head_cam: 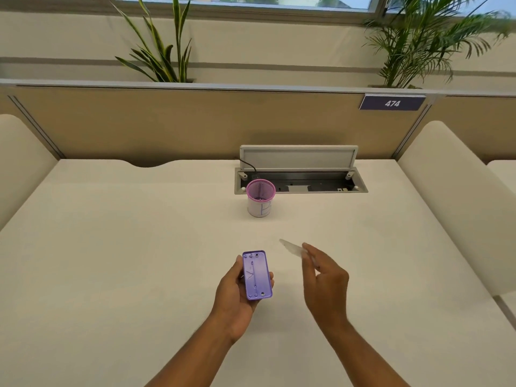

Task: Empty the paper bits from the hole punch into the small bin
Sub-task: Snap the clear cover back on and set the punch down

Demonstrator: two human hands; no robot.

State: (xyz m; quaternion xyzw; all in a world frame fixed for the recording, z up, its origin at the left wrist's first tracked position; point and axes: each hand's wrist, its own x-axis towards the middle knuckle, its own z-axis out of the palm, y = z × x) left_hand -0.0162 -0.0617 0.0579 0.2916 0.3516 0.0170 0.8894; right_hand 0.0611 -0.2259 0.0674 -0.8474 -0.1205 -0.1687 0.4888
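Purple rectangular hole punch (257,275), its flat underside with small rivets turned up toward us, sits gripped in our left hand (237,294) above the near middle of the desk. We see a broad, cream-white desk (125,247) with a curved notch in its far edge and rounded cream side panels at left and right. Set into the far side is a grey cable tray (300,184) with its lid propped upright, a black cable running into it. Just in front of the tray's left end stands the small pink mesh bin (260,201), its lower half wrapped in white paper with blue lines, well apart from the punch. Behind the desk runs a tan partition (167,121) carrying a dark plate marked 474 (392,103), and beyond it two green potted plants under a window.

Our left hand is clamped around the punch, thumb on its left edge and fingers curling round the right. Our right hand (325,277), just beside the punch, is raised with fingers pinched on a thin clear plastic cover (291,248) that juts toward the bin; it is blurred.
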